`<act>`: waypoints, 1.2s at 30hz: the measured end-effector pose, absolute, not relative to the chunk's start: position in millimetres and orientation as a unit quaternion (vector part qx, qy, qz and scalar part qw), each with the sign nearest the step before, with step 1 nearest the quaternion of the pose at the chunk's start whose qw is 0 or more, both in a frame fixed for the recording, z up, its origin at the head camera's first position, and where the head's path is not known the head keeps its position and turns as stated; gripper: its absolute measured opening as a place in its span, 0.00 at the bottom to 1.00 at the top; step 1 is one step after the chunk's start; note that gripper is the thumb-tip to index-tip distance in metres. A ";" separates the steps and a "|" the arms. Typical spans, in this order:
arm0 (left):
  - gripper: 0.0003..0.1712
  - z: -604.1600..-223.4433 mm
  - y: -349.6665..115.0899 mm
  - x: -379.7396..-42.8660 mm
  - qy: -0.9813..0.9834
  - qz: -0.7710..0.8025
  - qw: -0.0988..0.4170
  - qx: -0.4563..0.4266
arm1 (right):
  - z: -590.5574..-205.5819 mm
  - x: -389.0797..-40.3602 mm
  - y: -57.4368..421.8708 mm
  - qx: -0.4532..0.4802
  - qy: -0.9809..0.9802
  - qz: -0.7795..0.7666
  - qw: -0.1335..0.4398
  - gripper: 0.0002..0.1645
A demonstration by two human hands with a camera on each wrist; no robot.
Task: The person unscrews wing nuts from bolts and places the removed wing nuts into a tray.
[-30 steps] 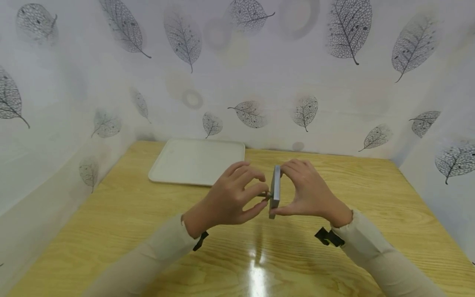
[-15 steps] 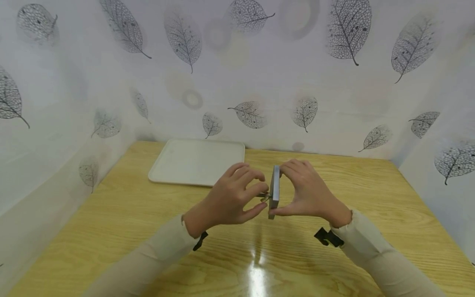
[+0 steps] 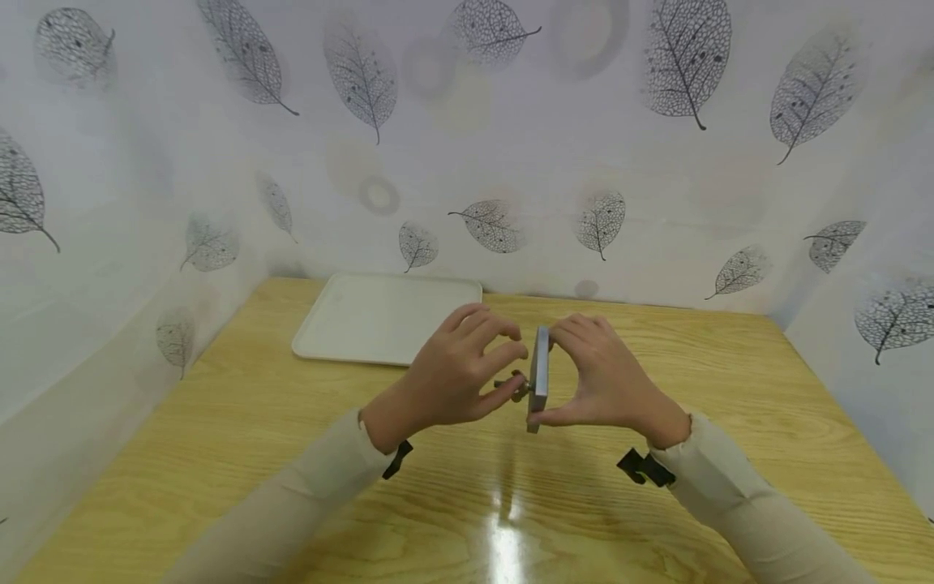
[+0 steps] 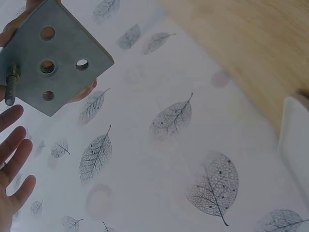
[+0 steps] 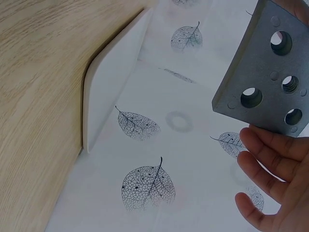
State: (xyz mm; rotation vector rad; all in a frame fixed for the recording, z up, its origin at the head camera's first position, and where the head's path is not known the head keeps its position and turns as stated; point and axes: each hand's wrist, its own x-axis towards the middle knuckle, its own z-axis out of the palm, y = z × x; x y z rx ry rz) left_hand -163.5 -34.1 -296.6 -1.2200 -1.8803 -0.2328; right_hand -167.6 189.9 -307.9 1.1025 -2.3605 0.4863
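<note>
My right hand [image 3: 609, 373] grips a flat grey metal plate [image 3: 540, 365] by its edges, fingers at the top and thumb at the bottom, holding it upright above the table. Several round holes run through the plate, as the right wrist view shows. A bolt [image 4: 11, 92] sticks out of its left face, with a brass-coloured nut [image 4: 15, 73] close to the plate. My left hand [image 3: 456, 369] is beside the bolt, fingers loosely bent and spread apart. In the head view its thumb overlaps the nut, while the index finger stands clear above the bolt.
A white rectangular tray [image 3: 387, 316] lies at the back left of the wooden table [image 3: 657, 503]. Behind and at both sides hangs a pale leaf-printed sheet [image 3: 511, 146]. Black straps [image 3: 645, 466] show at my wrists.
The nut has turned on the bolt. My left hand has risen slightly, its index finger lifting away from the thumb so that more of the bolt shows. The plate and right hand stay nearly still.
</note>
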 end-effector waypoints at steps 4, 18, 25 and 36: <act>0.12 -294.8 -34.3 -164.1 -0.752 -0.095 0.431 -0.490 | -307.9 -167.7 189.6 0.403 -0.864 0.176 0.245 0.52; 0.14 -297.9 -39.5 -156.7 -0.735 -0.107 0.425 -0.517 | -306.2 -167.4 190.6 0.400 -0.865 0.176 0.246 0.52; 0.16 -302.6 -39.1 -157.8 -0.740 -0.105 0.415 -0.519 | -306.6 -167.6 190.5 0.400 -0.868 0.176 0.237 0.52; 0.17 -303.7 -40.1 -158.0 -0.756 -0.080 0.391 -0.519 | -305.9 -166.9 190.3 0.399 -0.870 0.171 0.235 0.53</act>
